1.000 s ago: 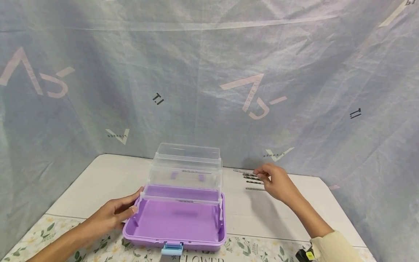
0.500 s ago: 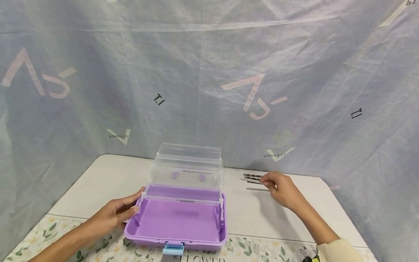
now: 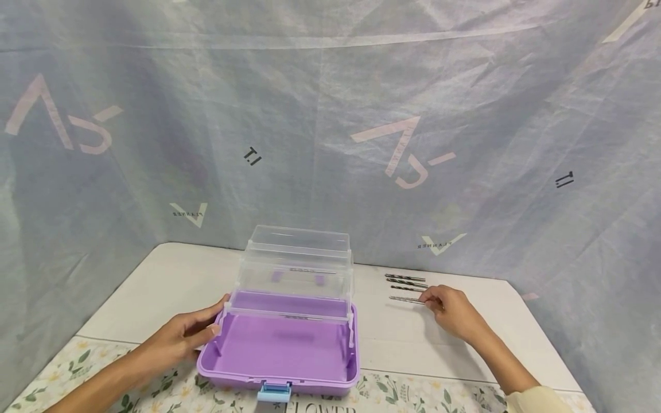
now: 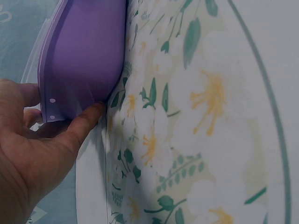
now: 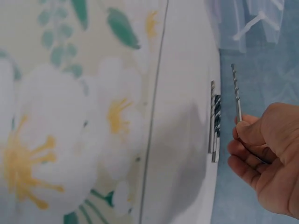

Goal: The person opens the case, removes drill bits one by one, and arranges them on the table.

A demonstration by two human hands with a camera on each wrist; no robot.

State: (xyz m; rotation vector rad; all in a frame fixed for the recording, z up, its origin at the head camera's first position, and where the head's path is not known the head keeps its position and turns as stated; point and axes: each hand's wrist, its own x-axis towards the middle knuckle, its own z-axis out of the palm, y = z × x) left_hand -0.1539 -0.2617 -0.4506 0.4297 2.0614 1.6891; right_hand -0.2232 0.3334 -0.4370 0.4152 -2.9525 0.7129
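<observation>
My right hand (image 3: 450, 310) pinches a thin silver drill bit (image 5: 236, 86) by its shank between thumb and fingers, its fluted end pointing left toward the box. In the head view this bit lines up with the front one of the row, so the two are hard to tell apart. Just behind lie several darker drill bits (image 3: 407, 282) side by side on the white tabletop. My left hand (image 3: 178, 338) grips the left side of a purple plastic storage box (image 3: 279, 389), thumb on the near side, as the left wrist view (image 4: 42, 144) shows.
A clear lid (image 3: 299, 241) and clear tray stand raised at the back of the box. A silver drill bit (image 3: 312, 271) shows through them. The blue latch (image 3: 274, 392) hangs open at the front. A floral cloth (image 3: 413, 393) covers the near table edge; a grey curtain (image 3: 310, 115) rises behind.
My right hand has carried the drill bit toward me, from the back of the row to its front. My left hand and the box stay in place.
</observation>
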